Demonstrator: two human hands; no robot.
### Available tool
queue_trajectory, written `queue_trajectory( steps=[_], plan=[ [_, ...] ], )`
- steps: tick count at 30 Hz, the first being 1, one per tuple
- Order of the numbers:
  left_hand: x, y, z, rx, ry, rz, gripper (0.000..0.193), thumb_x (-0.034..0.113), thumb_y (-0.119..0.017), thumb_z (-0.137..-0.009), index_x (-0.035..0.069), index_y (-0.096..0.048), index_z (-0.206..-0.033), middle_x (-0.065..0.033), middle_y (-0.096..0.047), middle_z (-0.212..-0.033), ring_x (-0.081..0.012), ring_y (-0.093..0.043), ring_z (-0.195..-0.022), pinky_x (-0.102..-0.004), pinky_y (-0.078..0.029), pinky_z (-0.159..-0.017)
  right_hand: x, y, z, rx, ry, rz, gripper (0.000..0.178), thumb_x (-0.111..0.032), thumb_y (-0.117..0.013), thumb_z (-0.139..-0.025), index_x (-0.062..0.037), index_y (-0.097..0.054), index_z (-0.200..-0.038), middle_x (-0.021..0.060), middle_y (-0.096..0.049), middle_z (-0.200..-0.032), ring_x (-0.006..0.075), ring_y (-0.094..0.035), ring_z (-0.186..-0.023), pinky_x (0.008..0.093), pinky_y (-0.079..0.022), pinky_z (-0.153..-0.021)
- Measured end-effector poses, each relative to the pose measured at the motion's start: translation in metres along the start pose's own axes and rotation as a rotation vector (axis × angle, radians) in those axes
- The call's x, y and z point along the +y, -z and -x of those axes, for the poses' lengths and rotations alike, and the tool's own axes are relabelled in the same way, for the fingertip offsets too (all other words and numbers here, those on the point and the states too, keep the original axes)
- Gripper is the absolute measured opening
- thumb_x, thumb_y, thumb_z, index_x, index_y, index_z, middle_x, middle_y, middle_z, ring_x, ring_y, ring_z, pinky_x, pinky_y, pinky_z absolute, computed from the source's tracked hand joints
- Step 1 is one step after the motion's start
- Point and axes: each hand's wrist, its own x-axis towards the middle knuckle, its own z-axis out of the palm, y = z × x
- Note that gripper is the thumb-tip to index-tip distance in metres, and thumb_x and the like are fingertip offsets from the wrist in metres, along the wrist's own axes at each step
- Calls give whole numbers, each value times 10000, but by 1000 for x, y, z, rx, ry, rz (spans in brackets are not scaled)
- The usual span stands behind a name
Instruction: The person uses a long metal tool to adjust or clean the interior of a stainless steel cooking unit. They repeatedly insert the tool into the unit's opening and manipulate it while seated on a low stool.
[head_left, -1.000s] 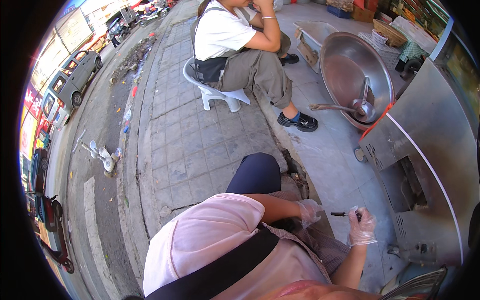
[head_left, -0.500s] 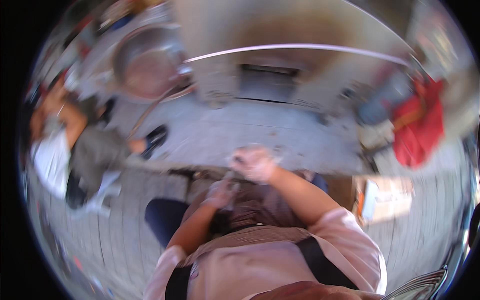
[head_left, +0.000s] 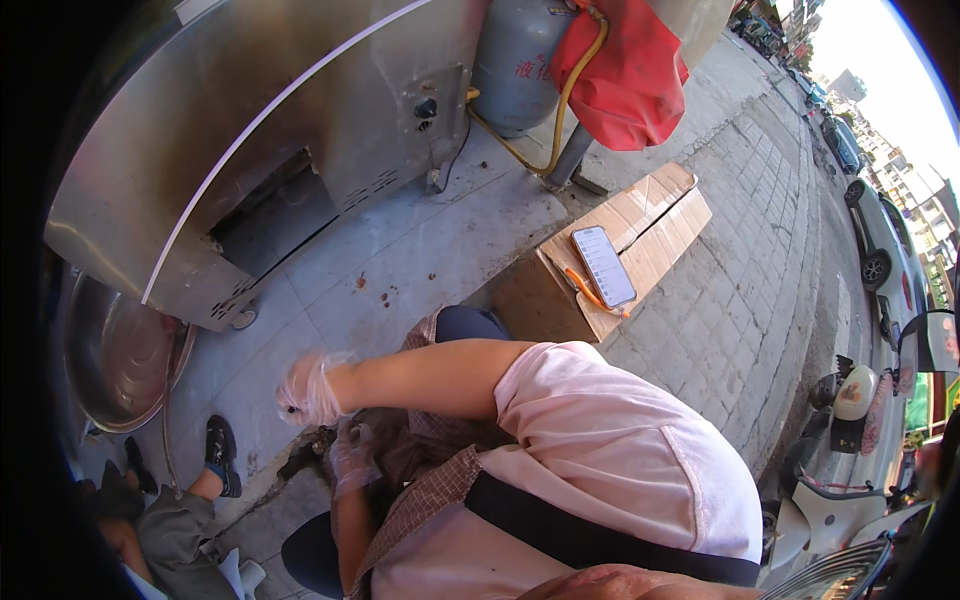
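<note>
My right hand [head_left: 312, 388], in a clear plastic glove, is held out over the pale paving before my knees. Its fingers are curled, and a small dark spot shows at them; what it is I cannot make out. Just below and closer to my lap is my left hand [head_left: 352, 455], gloved the same way, its fingers bent in. Anything inside it is hidden. The two hands are close together but apart. A brown checked apron [head_left: 428, 425] covers my lap beneath them.
A steel oven [head_left: 370, 110] stands ahead, a large metal basin [head_left: 125, 375] by its left end. To the right are a grey gas cylinder [head_left: 515, 70], a red cloth [head_left: 625, 75], and a cardboard box [head_left: 655, 215] bearing a phone [head_left: 604, 266]. A seated person's leg [head_left: 180, 525] is at lower left.
My view has swung to the right, bringing the box, the phone and the street with parked vehicles into sight. Both hands stay close together before my lap.
</note>
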Motion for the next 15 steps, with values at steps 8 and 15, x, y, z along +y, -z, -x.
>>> queue_trajectory(
  steps=[8,15],
  plan=[
    [-26,-1,-7,-14,-78,51,469,399,-629,-816,64,-581,-1141,-157,-694,-920,-316,-663,-878,-389,-494,-782,13,-9,-7,-53,-58,-130,255,-349,-613,-757,-104,-659,-811,149,-644,-777,358,-622,-731,454,-496,-648],
    [8,4,6,-10,-37,144,439,378,-623,-819,60,-597,-1120,-160,-696,-907,-283,-674,-843,-386,-506,-758,3,-2,-1,-114,-76,115,228,-317,-608,-779,-108,-657,-859,142,-655,-828,368,-621,-768,444,-493,-678]
  ],
)
